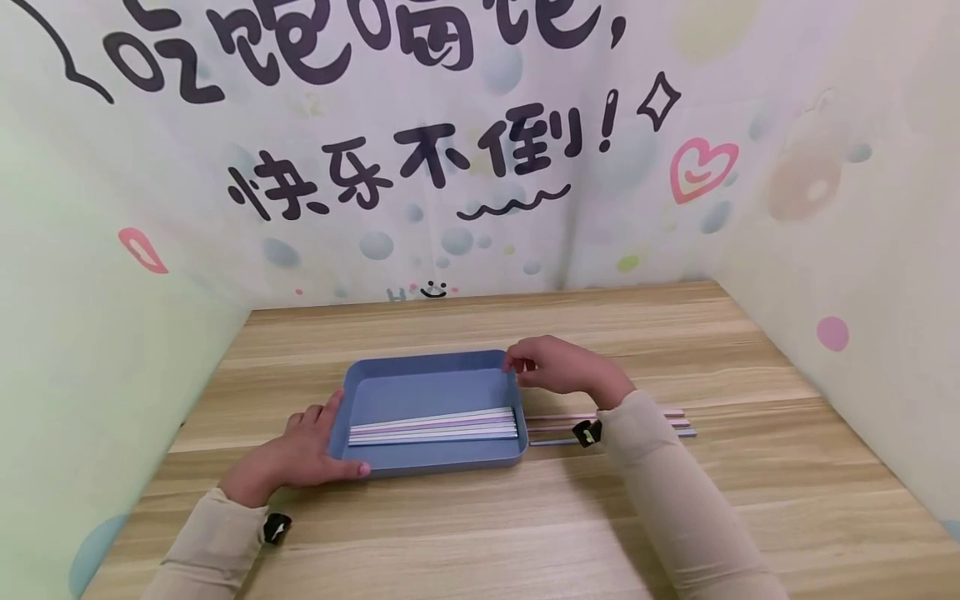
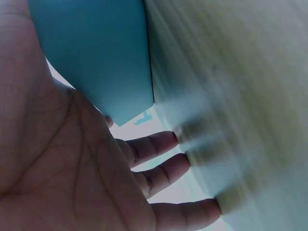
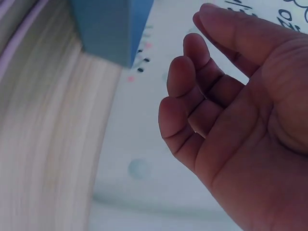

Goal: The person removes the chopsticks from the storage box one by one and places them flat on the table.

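Note:
A shallow blue tray (image 1: 420, 392) lies on the wooden table, with several pale chopsticks (image 1: 435, 427) lengthwise along its front half. My left hand (image 1: 303, 450) rests against the tray's left side, thumb over the front left corner. In the left wrist view, several of its straight fingers (image 2: 166, 178) touch the tabletop beside the tray. At the back right corner of the tray is my right hand (image 1: 558, 365), palm down. The right wrist view shows its fingers (image 3: 182, 77) loosely bent with nothing between them, and the tray's corner (image 3: 108, 33) apart from them.
More chopsticks, pink and blue (image 1: 678, 423), lie on the table right of the tray, partly hidden under my right forearm. A printed cloth wall (image 1: 420, 250) closes off the table's back edge, with pale walls on both sides.

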Demonstrator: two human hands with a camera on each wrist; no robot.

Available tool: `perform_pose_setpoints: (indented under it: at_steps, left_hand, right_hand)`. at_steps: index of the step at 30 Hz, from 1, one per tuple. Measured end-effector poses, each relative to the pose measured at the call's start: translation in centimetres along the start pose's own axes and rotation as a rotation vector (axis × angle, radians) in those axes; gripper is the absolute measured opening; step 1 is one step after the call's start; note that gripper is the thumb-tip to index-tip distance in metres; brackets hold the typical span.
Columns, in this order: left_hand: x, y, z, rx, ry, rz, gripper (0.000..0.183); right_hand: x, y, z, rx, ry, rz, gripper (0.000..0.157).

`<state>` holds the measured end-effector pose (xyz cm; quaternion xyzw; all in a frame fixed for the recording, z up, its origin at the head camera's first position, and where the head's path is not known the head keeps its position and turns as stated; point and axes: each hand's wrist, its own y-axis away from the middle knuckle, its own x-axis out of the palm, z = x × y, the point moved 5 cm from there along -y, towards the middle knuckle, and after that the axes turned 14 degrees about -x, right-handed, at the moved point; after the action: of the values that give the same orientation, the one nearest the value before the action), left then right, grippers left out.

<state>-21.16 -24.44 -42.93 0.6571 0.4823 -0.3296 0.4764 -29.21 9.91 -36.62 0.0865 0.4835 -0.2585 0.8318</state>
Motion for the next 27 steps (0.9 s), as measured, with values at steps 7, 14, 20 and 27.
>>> perform_pose_setpoints:
  at_steps: [7,14,20,27]
  left_hand:
    - [0.1,-0.3,0.1,0.000,0.000,-0.007,0.130]
    - [0.0,-0.1,-0.3,-0.012,-0.015,0.008,0.128]
    - [-0.1,0.0,-0.3,-0.020,-0.025,0.009,0.128]
    - [0.1,-0.1,-0.1,-0.014,-0.010,0.003,0.129]
  right_hand:
    - [0.5,-2.2,0.9,-0.023,-0.020,0.007,0.017]
    - [1.1,-4.2,1.7,-0.050,-0.044,0.014,0.017]
    - [1.8,-5.8,2.1,-0.058,-0.045,0.033,0.018]
    - [3.0,-7.6,2.2,-0.058,-0.053,0.056,0.019]
